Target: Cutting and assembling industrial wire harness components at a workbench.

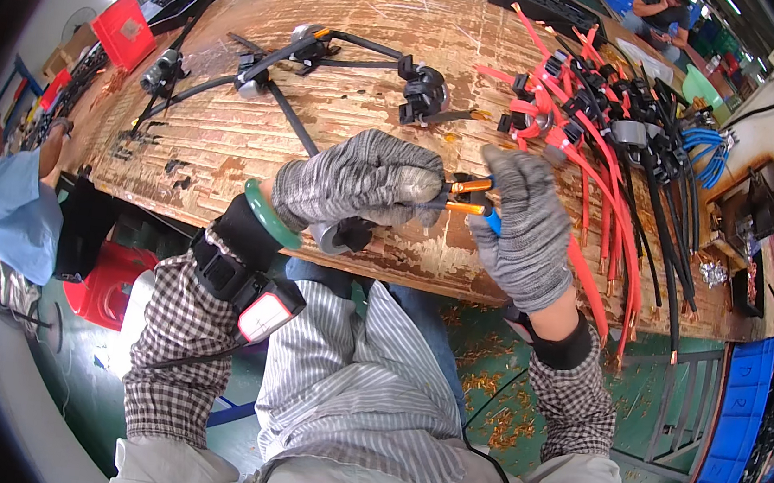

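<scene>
My left hand (370, 179), in a grey knit glove, is closed with its fingertips at the jaw end of a pair of pliers. A black cable (293, 119) runs from the table into that hand. Below the hand shows a grey and black cable fitting (343, 235) at the table's front edge. Around the orange and blue handles of the pliers (473, 186) my right hand (529, 232), gloved alike, is curled. The jaws and whatever lies between them are mostly hidden by the left fingers.
Red cables (625, 236) and black cables with fittings (635, 130) pile up on the right of the worn wooden table (408, 20). More black cable assemblies (425, 91) lie ahead. Blue bins (731, 424) stand at right. A co-worker (18, 206) sits at far left.
</scene>
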Available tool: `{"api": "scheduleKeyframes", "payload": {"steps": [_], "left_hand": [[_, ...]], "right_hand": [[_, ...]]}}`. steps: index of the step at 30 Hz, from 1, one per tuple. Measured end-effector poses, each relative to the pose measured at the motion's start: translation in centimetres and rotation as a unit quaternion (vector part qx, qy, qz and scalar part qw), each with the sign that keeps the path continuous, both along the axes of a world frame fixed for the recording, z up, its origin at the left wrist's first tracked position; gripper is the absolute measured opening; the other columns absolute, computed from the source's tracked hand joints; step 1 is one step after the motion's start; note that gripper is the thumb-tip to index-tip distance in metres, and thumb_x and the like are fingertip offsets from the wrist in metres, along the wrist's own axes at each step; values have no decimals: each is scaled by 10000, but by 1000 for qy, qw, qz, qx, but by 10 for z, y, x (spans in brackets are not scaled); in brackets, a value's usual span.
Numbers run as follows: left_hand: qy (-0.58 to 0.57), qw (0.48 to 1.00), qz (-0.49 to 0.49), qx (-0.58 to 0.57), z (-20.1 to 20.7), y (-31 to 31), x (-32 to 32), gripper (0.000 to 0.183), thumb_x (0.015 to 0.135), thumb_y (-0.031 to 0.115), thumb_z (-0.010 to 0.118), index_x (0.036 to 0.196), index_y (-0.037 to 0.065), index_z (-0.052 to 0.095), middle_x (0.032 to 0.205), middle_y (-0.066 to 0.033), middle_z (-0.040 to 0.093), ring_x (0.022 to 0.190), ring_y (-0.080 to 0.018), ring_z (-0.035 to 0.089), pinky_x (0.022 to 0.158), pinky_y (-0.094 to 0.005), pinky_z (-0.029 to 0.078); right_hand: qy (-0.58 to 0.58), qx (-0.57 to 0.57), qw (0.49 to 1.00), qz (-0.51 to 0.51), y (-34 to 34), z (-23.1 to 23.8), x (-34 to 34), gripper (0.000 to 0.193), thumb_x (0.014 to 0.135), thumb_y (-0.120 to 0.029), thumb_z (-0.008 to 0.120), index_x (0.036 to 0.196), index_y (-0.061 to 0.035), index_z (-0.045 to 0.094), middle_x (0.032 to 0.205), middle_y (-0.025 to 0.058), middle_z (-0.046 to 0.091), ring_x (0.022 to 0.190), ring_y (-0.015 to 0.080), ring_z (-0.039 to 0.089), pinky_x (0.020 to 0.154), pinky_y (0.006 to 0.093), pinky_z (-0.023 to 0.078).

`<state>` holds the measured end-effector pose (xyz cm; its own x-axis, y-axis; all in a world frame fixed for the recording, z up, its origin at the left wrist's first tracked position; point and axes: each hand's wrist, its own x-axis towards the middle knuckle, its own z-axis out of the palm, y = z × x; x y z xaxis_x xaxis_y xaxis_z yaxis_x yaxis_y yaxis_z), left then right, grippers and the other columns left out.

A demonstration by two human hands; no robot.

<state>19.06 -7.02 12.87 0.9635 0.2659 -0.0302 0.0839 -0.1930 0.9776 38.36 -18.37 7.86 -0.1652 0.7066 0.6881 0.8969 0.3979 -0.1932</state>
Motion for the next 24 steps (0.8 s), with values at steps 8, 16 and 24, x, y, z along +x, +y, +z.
{"api": "scheduleKeyframes", "payload": {"steps": [8, 16, 24], "left_hand": [[-131, 986, 46, 94, -19, -8, 12, 296, 853, 296, 566, 881, 2, 551, 682, -27, 539, 589, -89, 477, 543, -233, 409], [-64, 959, 215, 171, -17, -39, 37, 251, 725, 199, 725, 835, 6, 609, 651, 1, 533, 593, -62, 449, 538, -239, 398], [-11, 985, 128, 114, 3, -31, 38, 319, 713, 230, 722, 895, -7, 609, 714, -3, 574, 631, -78, 489, 589, -229, 418]], "right_hand": [[500, -347, 785, 113, -24, -17, -11, 421, 810, -266, 621, 1089, 31, 515, 925, 160, 606, 845, 248, 602, 779, 328, 465], [483, -276, 825, 102, -23, -19, -11, 364, 846, -217, 571, 1082, 49, 494, 867, 131, 601, 808, 221, 602, 750, 318, 478], [325, -147, 929, -103, -30, -44, 8, 307, 844, -226, 557, 1049, -2, 510, 860, 167, 564, 775, 282, 577, 698, 364, 462]]}}
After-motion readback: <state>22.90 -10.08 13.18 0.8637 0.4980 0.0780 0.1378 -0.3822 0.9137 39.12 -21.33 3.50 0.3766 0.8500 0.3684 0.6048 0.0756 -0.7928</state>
